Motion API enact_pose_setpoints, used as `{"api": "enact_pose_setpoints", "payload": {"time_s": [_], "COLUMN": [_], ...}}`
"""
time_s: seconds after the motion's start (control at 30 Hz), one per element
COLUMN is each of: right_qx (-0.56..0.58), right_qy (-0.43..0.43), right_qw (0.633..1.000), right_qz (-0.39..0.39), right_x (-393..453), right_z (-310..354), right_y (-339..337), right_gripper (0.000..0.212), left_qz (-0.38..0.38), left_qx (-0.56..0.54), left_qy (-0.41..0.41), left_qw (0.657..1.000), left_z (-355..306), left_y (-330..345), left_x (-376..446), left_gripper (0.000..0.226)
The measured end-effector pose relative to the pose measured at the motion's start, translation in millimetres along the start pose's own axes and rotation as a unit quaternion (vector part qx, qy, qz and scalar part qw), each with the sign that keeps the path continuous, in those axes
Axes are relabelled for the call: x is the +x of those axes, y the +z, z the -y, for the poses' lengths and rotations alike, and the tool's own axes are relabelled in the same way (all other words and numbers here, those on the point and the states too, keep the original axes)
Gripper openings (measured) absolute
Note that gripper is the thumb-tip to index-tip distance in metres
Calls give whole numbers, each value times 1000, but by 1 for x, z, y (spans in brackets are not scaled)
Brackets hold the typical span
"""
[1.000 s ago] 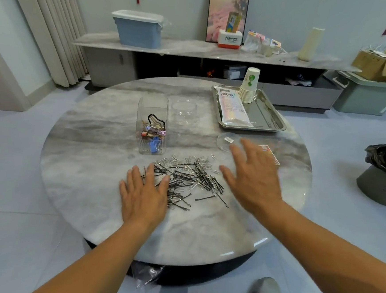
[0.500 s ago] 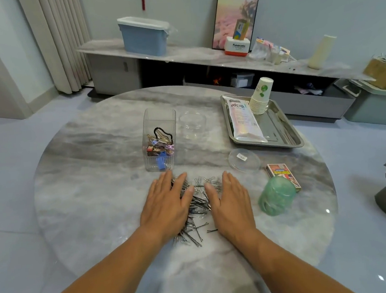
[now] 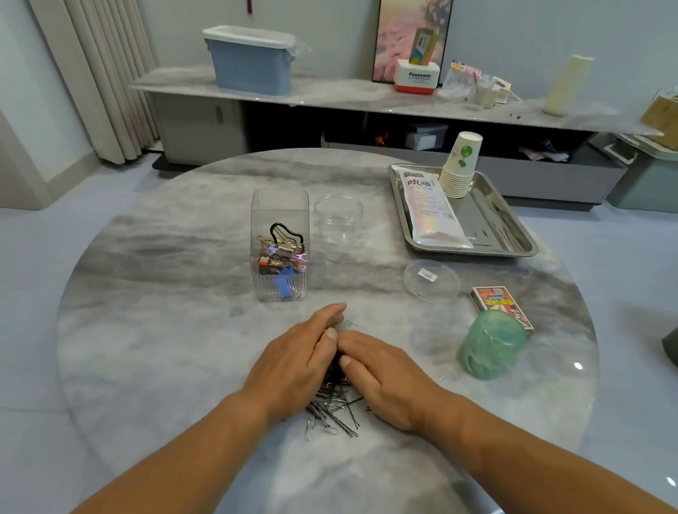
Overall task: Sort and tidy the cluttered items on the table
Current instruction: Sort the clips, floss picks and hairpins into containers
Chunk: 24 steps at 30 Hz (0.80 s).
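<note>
At 6 o'clock on the table [image 3: 152,332], our left hand [image 3: 297,365] and right hand [image 3: 387,374] cup the hairpin pile [image 3: 333,413], palms down, fingers loosely curled; pins point variously, no common axis.

A single head-worn wide-angle camera looks forward and down across the round table [image 3: 171,310], close above it, toward the far wall.

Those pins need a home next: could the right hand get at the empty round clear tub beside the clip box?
Probably yes. The right hand is cupped over the pins; bare table lies between it and the tub.
</note>
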State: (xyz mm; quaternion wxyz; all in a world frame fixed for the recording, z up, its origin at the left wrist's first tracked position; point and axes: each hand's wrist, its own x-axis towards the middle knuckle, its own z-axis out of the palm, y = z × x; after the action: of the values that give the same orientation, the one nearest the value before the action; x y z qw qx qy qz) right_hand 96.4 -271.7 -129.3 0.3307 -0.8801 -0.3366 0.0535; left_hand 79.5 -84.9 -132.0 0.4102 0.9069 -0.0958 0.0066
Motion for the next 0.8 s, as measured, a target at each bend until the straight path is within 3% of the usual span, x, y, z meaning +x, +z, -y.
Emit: {"api": "enact_pose_setpoints", "payload": {"time_s": [0.1, 0.2, 0.3, 0.4, 0.53, 0.7, 0.8], "right_qx": [137, 221, 197, 145, 26, -34, -102], "right_qy": [56, 116, 152, 168, 183, 196, 194], "right_qw": [984, 941, 925, 939, 959, 962, 967], "right_qz": [-102, -229, -287, -263, -215, -187, -126], "right_x": [-7, -4, 17, 53, 115, 189, 220], "right_z": [4, 0, -7, -17, -35, -56, -65], "right_y": [2, 2, -13, -39, -72, -85, -80], "right_gripper": [38, 35, 31, 40, 67, 86, 68], "left_qz": [-66, -137, -87, 10, 18, -39, -101], "left_qx": [-110, -111, -66, -12, -20, -13, -40], "left_qy": [-8, -30, -50, -7, -2, -14, -49], "left_qw": [992, 984, 993, 1000, 1000, 999, 993], "left_z": [0, 2, 5, 7, 13, 27, 33], "left_y": [0, 1, -1, -6, -20, -14, -11], "left_x": [-6, -7, 1, 18, 53, 68, 76], "left_gripper": [33, 41, 46, 44, 45, 48, 47]}}
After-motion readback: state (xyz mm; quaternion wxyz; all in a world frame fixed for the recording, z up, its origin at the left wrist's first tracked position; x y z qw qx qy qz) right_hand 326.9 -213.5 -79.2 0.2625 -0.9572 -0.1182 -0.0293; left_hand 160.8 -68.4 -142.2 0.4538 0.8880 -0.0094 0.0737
